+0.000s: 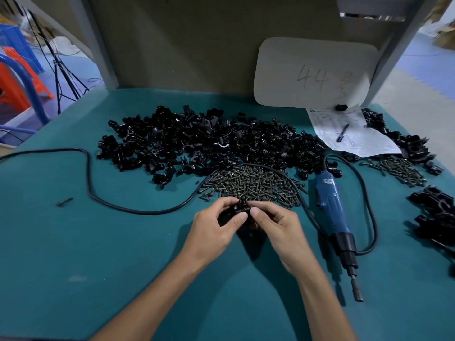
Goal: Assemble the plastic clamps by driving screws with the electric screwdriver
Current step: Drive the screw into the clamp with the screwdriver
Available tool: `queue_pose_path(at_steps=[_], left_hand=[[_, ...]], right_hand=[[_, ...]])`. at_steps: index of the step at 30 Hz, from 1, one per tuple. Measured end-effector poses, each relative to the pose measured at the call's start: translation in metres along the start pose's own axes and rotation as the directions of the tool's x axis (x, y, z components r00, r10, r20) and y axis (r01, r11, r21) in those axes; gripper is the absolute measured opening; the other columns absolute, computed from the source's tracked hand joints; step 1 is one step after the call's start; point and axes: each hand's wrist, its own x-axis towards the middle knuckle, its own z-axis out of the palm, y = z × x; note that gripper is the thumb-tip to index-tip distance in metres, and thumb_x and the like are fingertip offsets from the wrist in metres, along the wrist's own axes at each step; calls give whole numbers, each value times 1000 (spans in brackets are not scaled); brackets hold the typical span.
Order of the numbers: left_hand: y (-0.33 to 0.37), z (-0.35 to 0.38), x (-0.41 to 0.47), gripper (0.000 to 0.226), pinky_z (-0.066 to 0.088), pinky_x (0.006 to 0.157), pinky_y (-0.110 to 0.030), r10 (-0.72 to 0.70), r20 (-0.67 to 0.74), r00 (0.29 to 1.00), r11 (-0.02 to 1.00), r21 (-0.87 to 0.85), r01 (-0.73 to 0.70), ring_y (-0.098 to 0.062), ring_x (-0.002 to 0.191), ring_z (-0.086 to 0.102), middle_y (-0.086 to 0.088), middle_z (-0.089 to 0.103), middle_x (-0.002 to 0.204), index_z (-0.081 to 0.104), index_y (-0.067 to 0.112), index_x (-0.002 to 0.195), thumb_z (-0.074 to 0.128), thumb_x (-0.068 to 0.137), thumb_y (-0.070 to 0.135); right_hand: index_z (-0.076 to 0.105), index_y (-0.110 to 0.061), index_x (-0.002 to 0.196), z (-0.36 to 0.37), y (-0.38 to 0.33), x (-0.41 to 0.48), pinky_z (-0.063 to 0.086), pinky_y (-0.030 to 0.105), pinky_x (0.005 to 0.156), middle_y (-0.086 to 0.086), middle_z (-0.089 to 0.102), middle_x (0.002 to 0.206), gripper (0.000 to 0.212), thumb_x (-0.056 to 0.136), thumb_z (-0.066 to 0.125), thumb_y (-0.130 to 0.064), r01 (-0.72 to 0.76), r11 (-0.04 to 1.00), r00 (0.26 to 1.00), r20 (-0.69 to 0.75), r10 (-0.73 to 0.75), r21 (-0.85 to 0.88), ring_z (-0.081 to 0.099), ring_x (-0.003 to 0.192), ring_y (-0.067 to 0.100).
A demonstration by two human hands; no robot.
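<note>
A black plastic clamp point(240, 208) sits between both hands, just above the teal table point(98, 242). My left hand point(214, 225) grips its left side with curled fingers. My right hand point(273, 222) pinches its right side, thumb on top. Much of the clamp is hidden by the fingers. A heap of dark screws point(253, 183) lies right behind the hands. Beyond it spreads a big pile of black clamp parts point(204, 141). The blue electric screwdriver point(334, 212) lies on the table to the right of my right hand, bit pointing toward me, untouched.
The screwdriver's black cable point(91, 190) loops across the table on the left and round the tool. More clamps point(435, 212) lie at the right edge, a second screw heap point(398, 168) behind them. A paper sheet with a pen point(342, 132) and a white card point(312, 72) stand at the back right.
</note>
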Motion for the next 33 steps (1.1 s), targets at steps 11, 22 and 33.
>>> queue_pose_path(at_steps=[11,22,33], left_hand=[[5,-2,1,29,55,97,-36,-40,36,999,999,-31,41,1,103,68,18,74,105,69,36,113,79,86,34],[7,-1,0,37,55,95,-35,-36,10,999,999,-21,36,4,102,67,24,73,104,64,52,111,73,76,58],[6,-3,0,33,55,96,-34,-49,21,999,998,-41,50,3,102,68,20,74,104,69,33,116,80,85,36]], right_hand=[[78,-25,106,2,-2,-2,52,15,71,-14,73,80,22,99,65,-9,-19,998,1000,17,18,65,66,76,-1],[80,-28,103,2,-4,-3,55,18,79,-3,78,95,24,98,65,-10,-61,991,998,33,58,117,71,87,4],[80,-30,105,2,-6,-4,54,18,77,-7,77,91,26,99,63,-11,-46,995,998,35,43,87,70,84,2]])
